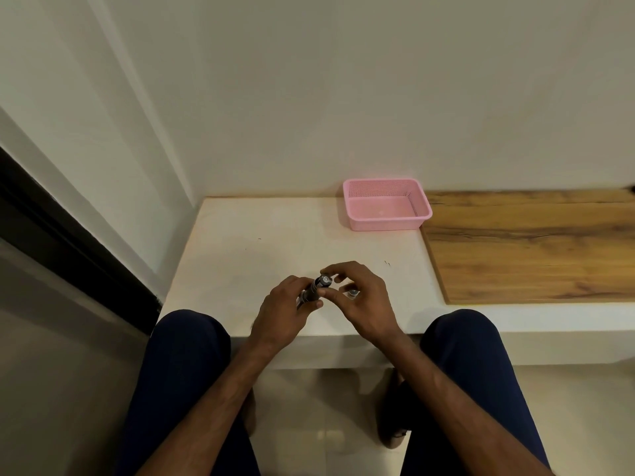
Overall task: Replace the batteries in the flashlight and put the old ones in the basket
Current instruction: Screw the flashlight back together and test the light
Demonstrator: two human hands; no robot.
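Pale walls meet at a corner behind a low white ledge [275, 235], where a person sits with dark-trousered knees [192, 341] against its near edge. Over the near middle of the ledge, the left hand [281, 310] is wrapped around the barrel of a small dark flashlight [314, 291], which tilts up and to the right with its round end facing the camera. The right hand [364, 300] meets it there, thumb and forefinger pinching that end; a small grey object [352, 293] shows under its curled fingers, too hidden to identify. Whether the end piece is attached or coming off cannot be told. A pink perforated basket [390, 224] stands at the far side of the ledge, well apart from the hands, against the wall and just beside a wood-grain panel [532, 249] that runs off to the right. No battery can be made out inside the basket.
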